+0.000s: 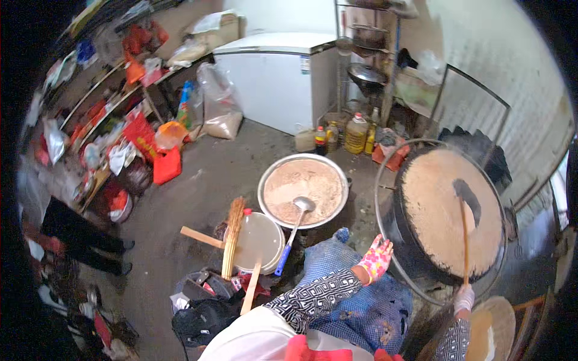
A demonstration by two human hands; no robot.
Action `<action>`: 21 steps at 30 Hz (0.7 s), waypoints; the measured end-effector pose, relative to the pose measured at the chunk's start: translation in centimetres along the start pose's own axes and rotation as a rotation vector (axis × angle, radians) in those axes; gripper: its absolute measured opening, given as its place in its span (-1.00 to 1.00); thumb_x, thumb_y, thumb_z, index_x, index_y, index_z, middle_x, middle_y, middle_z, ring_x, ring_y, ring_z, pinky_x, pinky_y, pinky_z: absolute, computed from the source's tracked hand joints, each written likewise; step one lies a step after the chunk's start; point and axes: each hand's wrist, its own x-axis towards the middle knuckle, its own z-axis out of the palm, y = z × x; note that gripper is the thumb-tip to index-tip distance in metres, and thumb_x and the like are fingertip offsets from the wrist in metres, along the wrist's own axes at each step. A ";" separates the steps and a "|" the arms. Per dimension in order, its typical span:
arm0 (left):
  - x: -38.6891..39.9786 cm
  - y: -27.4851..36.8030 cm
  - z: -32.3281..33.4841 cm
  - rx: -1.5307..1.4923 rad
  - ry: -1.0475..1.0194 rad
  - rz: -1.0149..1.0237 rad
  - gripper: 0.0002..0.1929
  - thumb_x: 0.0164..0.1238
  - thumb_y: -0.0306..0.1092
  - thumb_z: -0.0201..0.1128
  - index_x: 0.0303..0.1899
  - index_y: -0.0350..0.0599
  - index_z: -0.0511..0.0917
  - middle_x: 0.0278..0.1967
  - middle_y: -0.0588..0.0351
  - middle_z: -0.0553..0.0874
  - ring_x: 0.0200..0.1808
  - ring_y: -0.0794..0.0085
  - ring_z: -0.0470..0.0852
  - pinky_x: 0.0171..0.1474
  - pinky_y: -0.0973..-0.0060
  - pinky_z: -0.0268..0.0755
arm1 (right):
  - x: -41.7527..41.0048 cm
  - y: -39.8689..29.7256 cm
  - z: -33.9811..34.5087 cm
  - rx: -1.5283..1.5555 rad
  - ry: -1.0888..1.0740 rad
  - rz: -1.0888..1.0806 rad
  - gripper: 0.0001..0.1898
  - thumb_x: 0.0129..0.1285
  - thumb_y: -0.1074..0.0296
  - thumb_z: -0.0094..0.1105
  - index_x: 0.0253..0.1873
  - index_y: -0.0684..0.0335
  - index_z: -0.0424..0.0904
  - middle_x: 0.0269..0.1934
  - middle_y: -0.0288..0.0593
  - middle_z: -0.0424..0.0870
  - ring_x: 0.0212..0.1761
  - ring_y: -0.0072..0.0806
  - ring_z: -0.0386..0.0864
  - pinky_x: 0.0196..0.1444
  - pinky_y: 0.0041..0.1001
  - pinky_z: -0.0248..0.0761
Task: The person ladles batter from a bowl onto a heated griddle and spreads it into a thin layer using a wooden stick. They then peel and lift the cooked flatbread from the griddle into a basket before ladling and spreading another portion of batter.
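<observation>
My right hand (463, 298), in a pale glove, is closed around the near end of a thin wooden stick (465, 239). The stick reaches over a large round griddle (402, 243) coated with tan batter (433, 194). At the stick's far end lies a dark crescent; I cannot tell whether it is a blade or bare griddle. A metal ring (383, 216) surrounds the griddle. My left hand (377, 259), in a flowered glove, has its fingers apart beside this ring and holds nothing; whether it touches the ring is unclear.
Flour-like powder fills a metal basin (262, 198), with a blue-handled ladle (293, 239) across it. A bucket (275, 259) carries a straw brush (234, 234). Blue checked cloth (334, 259) covers something by my left arm. Oil bottles (356, 133) stand near a white chest freezer (266, 85). A person (86, 234) is at left.
</observation>
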 end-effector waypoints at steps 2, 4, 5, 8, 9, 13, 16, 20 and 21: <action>0.4 -0.6 -1.2 -0.003 -0.040 -0.029 -0.55 0.21 -0.37 -0.10 0.14 -0.32 0.38 0.24 -0.10 0.36 0.35 0.17 0.21 0.39 -0.07 -0.23 | 1.3 2.6 0.9 -0.200 0.038 0.051 -0.75 0.32 0.22 -0.07 -0.30 0.28 0.47 -0.47 0.18 0.55 -0.43 0.11 0.49 -0.41 -0.15 0.33; 0.5 -1.7 -0.5 -0.037 -0.052 -0.099 -0.54 0.20 -0.38 -0.09 0.15 -0.32 0.37 0.26 -0.09 0.35 0.35 0.15 0.20 0.40 -0.05 -0.24 | 1.7 -0.5 0.5 -0.151 0.027 0.026 -0.71 0.34 0.18 -0.10 -0.36 0.27 0.42 -0.47 0.17 0.54 -0.44 0.10 0.49 -0.41 -0.13 0.32; 0.7 -2.3 0.2 -0.060 -0.050 -0.129 -0.54 0.20 -0.39 -0.08 0.15 -0.32 0.37 0.25 -0.10 0.34 0.35 0.16 0.21 0.40 -0.04 -0.24 | 1.7 -1.2 0.9 -0.172 0.043 -0.013 -0.69 0.34 0.15 -0.10 -0.37 0.27 0.41 -0.48 0.16 0.54 -0.45 0.08 0.49 -0.42 -0.15 0.32; 0.6 -3.6 0.5 -0.056 0.022 -0.182 -0.53 0.20 -0.38 -0.08 0.17 -0.33 0.34 0.26 -0.09 0.34 0.36 0.16 0.19 0.41 -0.03 -0.27 | 2.1 2.0 2.6 -0.168 -0.016 0.060 -0.65 0.35 0.10 -0.10 -0.38 0.29 0.41 -0.49 0.14 0.55 -0.45 0.02 0.51 -0.43 -0.21 0.35; 1.6 -3.9 0.2 -0.084 0.038 -0.176 -0.52 0.20 -0.37 -0.07 0.17 -0.33 0.34 0.26 -0.10 0.34 0.36 0.16 0.19 0.41 -0.03 -0.28 | 2.6 4.8 3.2 -0.172 -0.006 0.063 -0.65 0.35 0.10 -0.10 -0.38 0.29 0.41 -0.49 0.14 0.55 -0.45 0.02 0.51 -0.43 -0.21 0.35; 2.5 -3.1 -1.8 -0.090 -0.095 -0.169 -0.58 0.11 -0.31 0.04 0.03 -0.28 0.46 0.20 -0.16 0.39 0.33 0.15 0.24 0.38 -0.10 -0.20 | 4.5 6.2 6.2 -0.005 0.057 0.024 -0.65 0.36 0.16 -0.12 -0.31 0.38 0.47 -0.45 0.14 0.57 -0.40 0.00 0.50 -0.38 -0.23 0.34; 2.5 3.0 3.5 -0.107 0.124 0.032 -0.61 0.09 -0.33 0.03 -0.03 -0.28 0.48 0.12 -0.14 0.48 0.28 0.15 0.32 0.39 -0.10 -0.16 | 5.9 11.3 6.9 -0.230 0.193 -0.179 -0.68 0.35 0.21 -0.08 -0.32 0.38 0.47 -0.49 0.19 0.53 -0.42 0.10 0.45 -0.38 -0.16 0.30; 1.9 6.8 6.7 -0.058 0.157 0.049 -0.55 0.14 -0.32 -0.02 0.07 -0.31 0.43 0.15 -0.12 0.46 0.30 0.15 0.29 0.42 -0.10 -0.28 | 6.0 7.3 5.5 -0.168 0.067 -0.117 -0.71 0.34 0.23 -0.08 -0.19 0.39 0.48 -0.42 0.23 0.56 -0.35 0.11 0.48 -0.34 -0.16 0.33; 1.6 6.1 5.9 -0.055 0.152 0.034 -0.55 0.14 -0.32 -0.02 0.07 -0.31 0.43 0.15 -0.12 0.46 0.30 0.15 0.29 0.42 -0.10 -0.28 | 4.6 4.0 3.9 -0.138 0.078 -0.094 -0.71 0.34 0.24 -0.09 -0.15 0.39 0.49 -0.40 0.24 0.57 -0.33 0.12 0.49 -0.33 -0.16 0.33</action>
